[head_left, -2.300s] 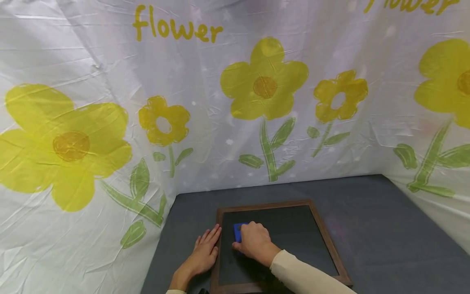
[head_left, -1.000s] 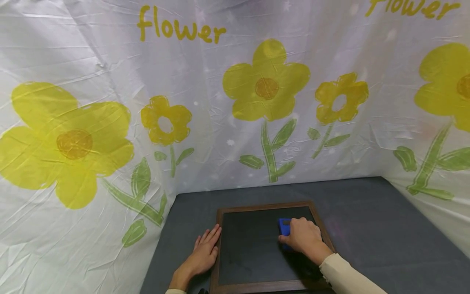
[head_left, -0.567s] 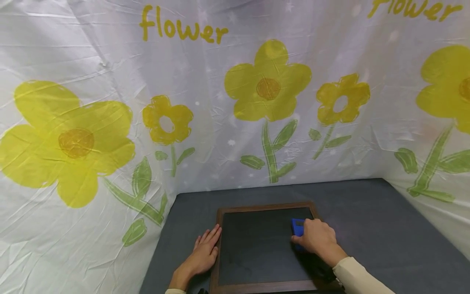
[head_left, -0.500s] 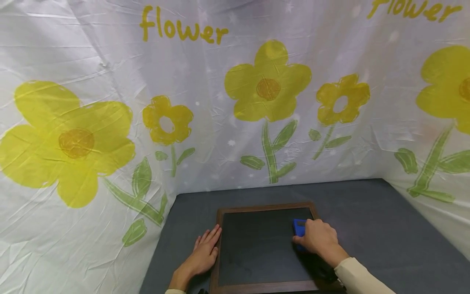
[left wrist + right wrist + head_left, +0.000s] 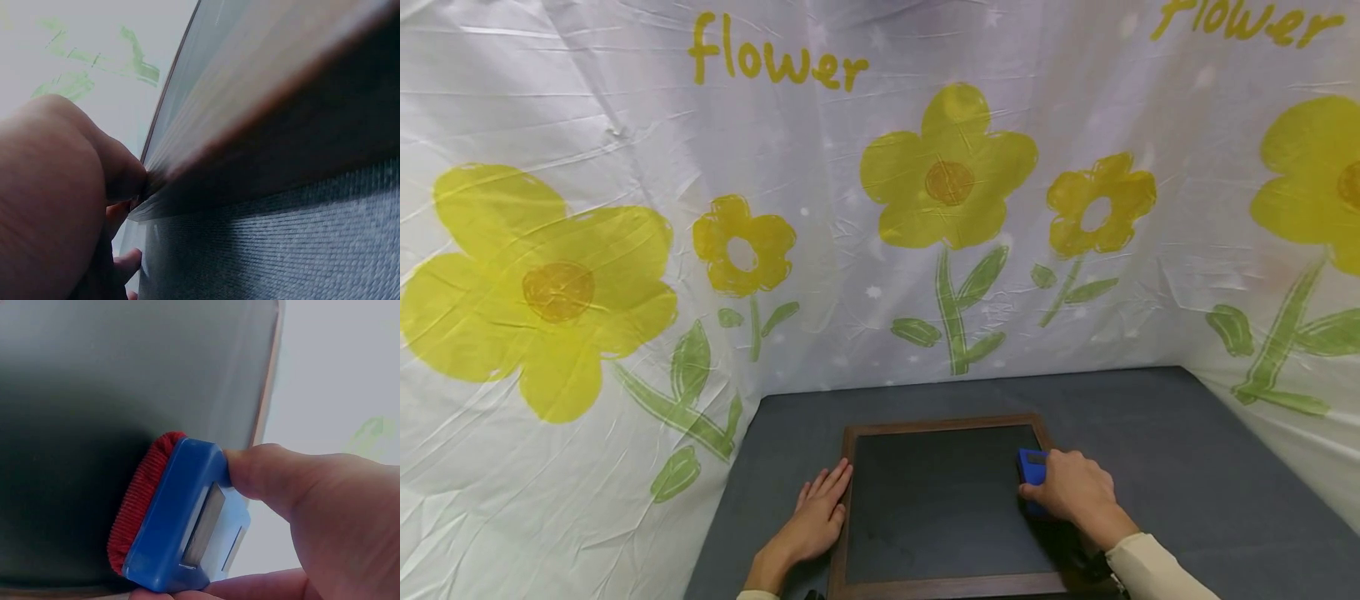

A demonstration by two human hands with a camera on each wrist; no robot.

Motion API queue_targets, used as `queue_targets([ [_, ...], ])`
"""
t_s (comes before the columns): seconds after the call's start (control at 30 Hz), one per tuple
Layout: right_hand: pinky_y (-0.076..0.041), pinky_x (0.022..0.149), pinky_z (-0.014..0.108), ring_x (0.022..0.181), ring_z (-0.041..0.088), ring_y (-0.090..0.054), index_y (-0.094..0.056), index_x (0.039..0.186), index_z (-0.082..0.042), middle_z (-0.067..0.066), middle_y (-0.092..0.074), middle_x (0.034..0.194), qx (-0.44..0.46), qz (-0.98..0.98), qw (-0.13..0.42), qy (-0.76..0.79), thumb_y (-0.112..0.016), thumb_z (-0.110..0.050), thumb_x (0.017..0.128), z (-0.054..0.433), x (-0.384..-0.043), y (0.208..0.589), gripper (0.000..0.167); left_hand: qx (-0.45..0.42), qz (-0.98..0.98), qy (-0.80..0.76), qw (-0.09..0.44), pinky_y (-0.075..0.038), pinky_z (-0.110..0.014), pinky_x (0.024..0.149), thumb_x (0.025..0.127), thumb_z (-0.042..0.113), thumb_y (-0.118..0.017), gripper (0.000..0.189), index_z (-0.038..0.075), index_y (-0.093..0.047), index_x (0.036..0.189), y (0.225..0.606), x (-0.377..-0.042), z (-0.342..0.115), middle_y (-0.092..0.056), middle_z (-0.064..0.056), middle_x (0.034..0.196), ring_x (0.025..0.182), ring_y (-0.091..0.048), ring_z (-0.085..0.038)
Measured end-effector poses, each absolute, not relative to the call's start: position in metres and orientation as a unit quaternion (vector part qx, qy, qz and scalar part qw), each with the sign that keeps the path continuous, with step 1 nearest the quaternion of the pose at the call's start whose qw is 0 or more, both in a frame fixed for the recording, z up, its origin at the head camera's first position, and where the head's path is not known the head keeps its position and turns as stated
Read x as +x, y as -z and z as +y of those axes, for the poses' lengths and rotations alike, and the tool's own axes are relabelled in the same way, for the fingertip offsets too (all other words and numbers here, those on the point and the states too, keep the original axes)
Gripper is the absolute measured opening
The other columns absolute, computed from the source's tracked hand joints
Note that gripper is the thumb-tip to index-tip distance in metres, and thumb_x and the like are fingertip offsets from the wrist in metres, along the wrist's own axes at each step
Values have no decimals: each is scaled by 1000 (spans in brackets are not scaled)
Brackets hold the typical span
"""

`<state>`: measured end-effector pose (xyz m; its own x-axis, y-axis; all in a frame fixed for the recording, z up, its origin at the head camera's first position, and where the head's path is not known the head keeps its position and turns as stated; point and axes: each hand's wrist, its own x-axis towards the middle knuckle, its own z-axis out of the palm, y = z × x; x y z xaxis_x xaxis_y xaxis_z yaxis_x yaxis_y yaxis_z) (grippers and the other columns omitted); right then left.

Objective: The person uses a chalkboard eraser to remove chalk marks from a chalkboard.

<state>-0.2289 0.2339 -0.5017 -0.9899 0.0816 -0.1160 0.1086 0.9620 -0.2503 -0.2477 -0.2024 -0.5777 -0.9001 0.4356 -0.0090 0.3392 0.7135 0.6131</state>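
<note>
A chalkboard [image 5: 940,500] in a brown wooden frame lies on the dark cloth. My right hand [image 5: 1077,487] grips a blue board eraser [image 5: 1032,468] near the board's right side. In the right wrist view the eraser [image 5: 178,519] shows a red ribbed pad against the dark surface, with the thumb on one end and fingers around the other. My left hand [image 5: 814,521] rests with straight fingers along the left edge of the frame. The left wrist view shows that hand [image 5: 56,187] touching the wooden frame [image 5: 231,119] from the side.
Dark grey cloth [image 5: 1187,483] covers the table around the board. A white curtain [image 5: 827,333] printed with yellow flowers hangs behind the table and along both sides. A small black object shows at the bottom edge beside the left wrist.
My right hand has slid the eraser across the chalkboard from the left part to the right side. The left hand has stayed in place at the frame.
</note>
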Motion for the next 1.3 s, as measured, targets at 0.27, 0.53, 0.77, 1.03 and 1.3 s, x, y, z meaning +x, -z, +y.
queue_targets([
  [0.27, -56, 56, 47, 65, 27, -65, -75, 110, 5, 14, -69, 83, 45, 990, 43, 129, -87, -54, 89, 231, -227, 506, 64, 212, 922, -314, 75, -7, -83, 125, 111, 5, -49, 64, 3, -32, 173, 580, -248, -203, -23, -14, 183, 166, -18, -55],
  [0.53, -58, 56, 48, 67, 29, -67, -76, 116, 4, 20, -71, 89, 41, 992, 34, 115, -87, -52, 89, 225, -231, 509, 63, 219, 915, -332, 64, -4, -84, 124, 111, 8, -50, 63, 3, -34, 172, 579, -247, -207, -25, -17, 182, 164, -18, -58],
  [0.77, -59, 57, 51, 69, 32, -69, -75, 107, 3, 20, -70, 87, 38, 993, 23, 106, -88, -50, 88, 221, -232, 509, 57, 229, 912, -339, 42, -6, -84, 120, 113, 15, -49, 63, 11, -33, 174, 595, -253, -212, -24, -11, 183, 162, -18, -60],
  [1.03, -60, 60, 51, 71, 31, -70, -76, 112, 1, 20, -72, 89, 19, 995, 20, 98, -85, -53, 91, 204, -233, 509, 59, 215, 922, -314, 72, -6, -83, 125, 111, 6, -50, 64, 4, -32, 173, 577, -249, -206, -23, -16, 182, 165, -18, -57],
  [1.3, -60, 59, 47, 73, 33, -71, -77, 116, -1, 20, -73, 93, -2, 997, 15, 75, -83, -57, 92, 169, -237, 508, 62, 225, 917, -325, 55, -8, -84, 123, 110, 7, -50, 64, 3, -34, 172, 578, -250, -204, -26, -17, 182, 163, -20, -58],
])
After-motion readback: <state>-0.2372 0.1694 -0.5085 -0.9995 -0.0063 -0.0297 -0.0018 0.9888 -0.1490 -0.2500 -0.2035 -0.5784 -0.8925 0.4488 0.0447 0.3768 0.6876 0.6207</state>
